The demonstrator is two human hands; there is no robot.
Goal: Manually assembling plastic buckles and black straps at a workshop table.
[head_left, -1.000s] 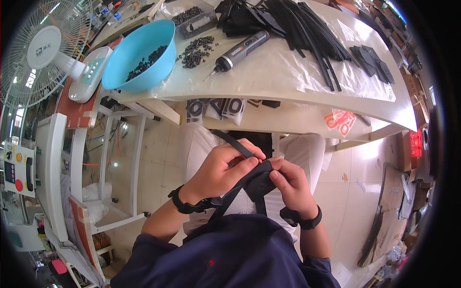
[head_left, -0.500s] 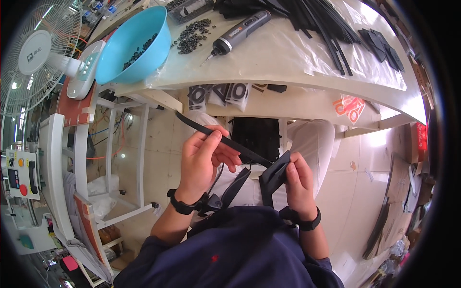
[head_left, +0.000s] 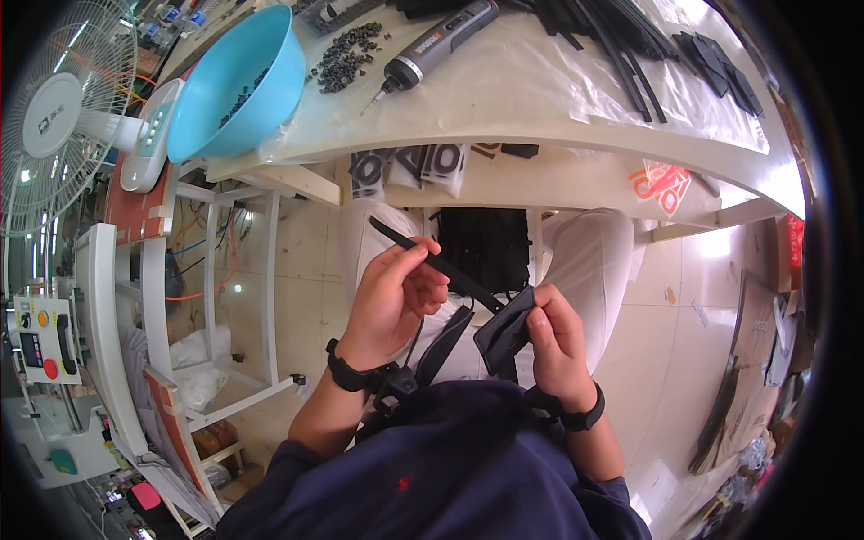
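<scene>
My left hand (head_left: pixel 396 297) pinches a long thin black strip (head_left: pixel 450 270) that runs diagonally from upper left down toward my right hand. My right hand (head_left: pixel 553 346) grips a flat black plastic piece (head_left: pixel 504 328) at its lower end, where the strip meets it. Both hands are held over my lap, below the edge of the white table (head_left: pixel 558 108). A black strap (head_left: pixel 441 346) hangs from my chest between the wrists. Each wrist wears a black band.
On the table lie a blue bowl (head_left: pixel 238 81) with small black parts, a loose pile of black screws (head_left: pixel 346 54), a grey electric screwdriver (head_left: pixel 432 45) and several black strips (head_left: pixel 621 45). A white fan (head_left: pixel 54 117) stands at left, beside a white rack (head_left: pixel 216 297).
The view has dropped, so the table sits higher in frame. My hands have drawn apart: the left pulled the strip out to the left, the right kept the black piece.
</scene>
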